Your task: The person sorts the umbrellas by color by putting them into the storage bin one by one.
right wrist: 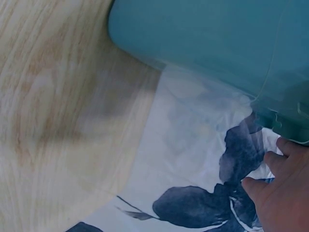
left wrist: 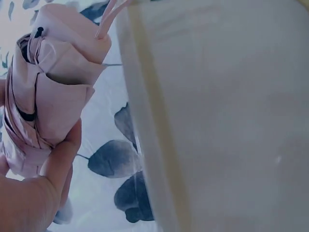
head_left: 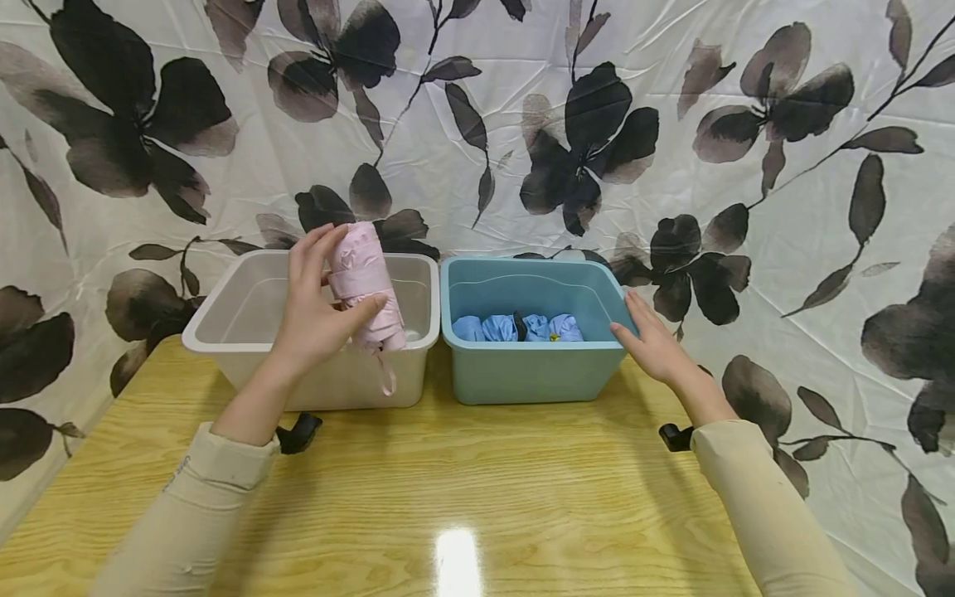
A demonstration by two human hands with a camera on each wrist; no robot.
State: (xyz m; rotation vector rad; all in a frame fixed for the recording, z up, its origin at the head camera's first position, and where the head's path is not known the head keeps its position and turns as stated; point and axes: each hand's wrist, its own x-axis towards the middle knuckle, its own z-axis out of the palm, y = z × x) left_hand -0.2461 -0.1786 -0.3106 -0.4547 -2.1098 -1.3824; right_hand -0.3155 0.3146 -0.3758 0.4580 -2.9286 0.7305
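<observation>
My left hand (head_left: 313,303) grips a pink folded umbrella (head_left: 366,286) above the right half of the beige bin (head_left: 321,377). The umbrella tilts, and its thin strap hangs down in front of the bin's rim. In the left wrist view the umbrella (left wrist: 63,92) shows loose fabric folds, with my thumb and fingers around it. My right hand (head_left: 652,340) rests at the right rim of the teal bin (head_left: 530,373), its fingers fairly straight. Several blue fabric bundles (head_left: 500,328) lie in a row inside that bin, partly hidden by its front wall.
Both bins stand side by side at the back of a wooden table (head_left: 477,473). Behind them hangs a white floral cloth (head_left: 492,108). A black strap piece (head_left: 300,433) shows at my left wrist and another (head_left: 675,437) at my right.
</observation>
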